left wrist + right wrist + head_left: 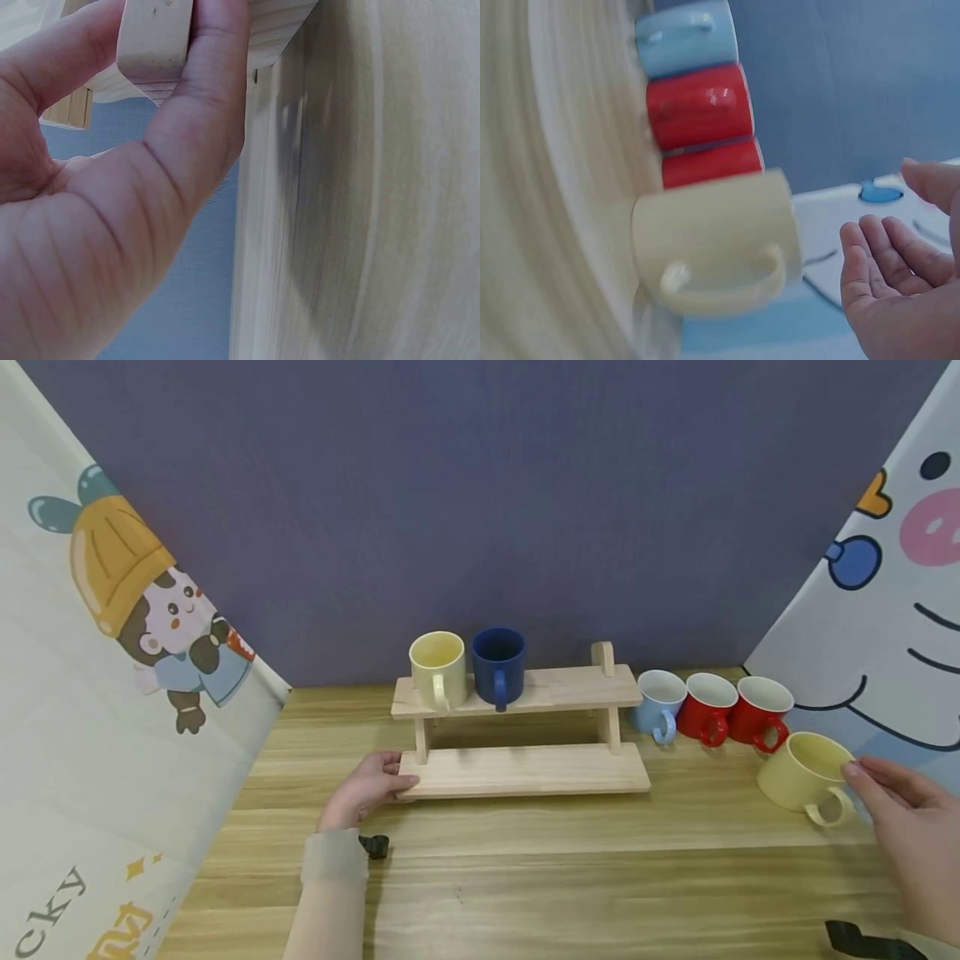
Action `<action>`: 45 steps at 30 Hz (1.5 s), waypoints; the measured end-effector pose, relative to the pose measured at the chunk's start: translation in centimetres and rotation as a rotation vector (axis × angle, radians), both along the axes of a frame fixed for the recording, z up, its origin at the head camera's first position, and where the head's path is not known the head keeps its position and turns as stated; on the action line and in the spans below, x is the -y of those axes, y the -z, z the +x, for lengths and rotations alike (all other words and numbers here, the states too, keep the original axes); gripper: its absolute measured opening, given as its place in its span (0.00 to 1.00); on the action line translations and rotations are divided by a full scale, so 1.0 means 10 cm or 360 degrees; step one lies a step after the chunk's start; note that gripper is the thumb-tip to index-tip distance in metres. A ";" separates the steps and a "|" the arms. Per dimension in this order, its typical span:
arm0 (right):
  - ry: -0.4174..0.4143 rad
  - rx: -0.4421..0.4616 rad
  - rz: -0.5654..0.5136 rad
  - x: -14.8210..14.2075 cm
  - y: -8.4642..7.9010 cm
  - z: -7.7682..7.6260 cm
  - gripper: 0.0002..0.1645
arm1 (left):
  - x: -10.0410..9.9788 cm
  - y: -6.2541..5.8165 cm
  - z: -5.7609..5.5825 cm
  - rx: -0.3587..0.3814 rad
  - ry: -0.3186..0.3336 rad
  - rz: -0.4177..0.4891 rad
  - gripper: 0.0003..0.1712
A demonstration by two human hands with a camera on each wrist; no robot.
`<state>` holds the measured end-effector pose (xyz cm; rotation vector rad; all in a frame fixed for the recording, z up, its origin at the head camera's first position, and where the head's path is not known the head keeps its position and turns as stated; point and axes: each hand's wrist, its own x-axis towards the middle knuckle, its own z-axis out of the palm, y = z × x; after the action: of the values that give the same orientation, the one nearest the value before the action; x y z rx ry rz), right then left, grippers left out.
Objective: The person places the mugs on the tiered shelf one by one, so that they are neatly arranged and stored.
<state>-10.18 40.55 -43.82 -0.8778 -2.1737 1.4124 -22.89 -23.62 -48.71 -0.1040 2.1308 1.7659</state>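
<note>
My left hand (370, 787) pinches the left end of the lower board of a two-tier wooden shelf (525, 772); the left wrist view shows the board's end (155, 45) between thumb and fingers. On the upper tier stand a pale yellow mug (431, 681) and a dark blue mug (498, 681), handles to the front. Another yellow mug (787, 777) stands upright on the table at right. In the head view my right hand (911, 831) overlaps its rim; the right wrist view shows a gap between the relaxed fingers (900, 259) and this mug.
A light blue mug (658, 697) and two red mugs, one (705, 706) beside the other (757, 710), stand in a row right of the shelf. A dark blue panel (480, 510) rises behind the wooden table (525, 893); printed panels flank both sides.
</note>
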 end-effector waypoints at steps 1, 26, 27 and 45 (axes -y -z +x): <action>0.0051 0.0053 -0.0011 -0.03 0.02 0.01 0.39 | 0.00 0.00 0.00 -0.0003 0.0004 0.0006 0.46; -0.0488 0.0500 0.0372 -0.53 0.51 -0.02 0.51 | 0.00 -0.01 0.02 -0.0023 0.0008 -0.0006 0.44; -0.0500 0.0506 0.0372 -0.53 0.52 -0.03 0.51 | 0.00 -0.01 0.03 -0.0023 0.0010 -0.0011 0.44; -0.0634 0.0135 0.0136 -0.58 0.70 -0.05 0.38 | -0.02 -0.06 0.06 -0.0023 0.0013 -0.0071 0.44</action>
<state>-10.64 46.37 -50.81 -0.4984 -2.5561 1.4627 -22.31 -23.37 -48.14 -0.0942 2.1786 1.7198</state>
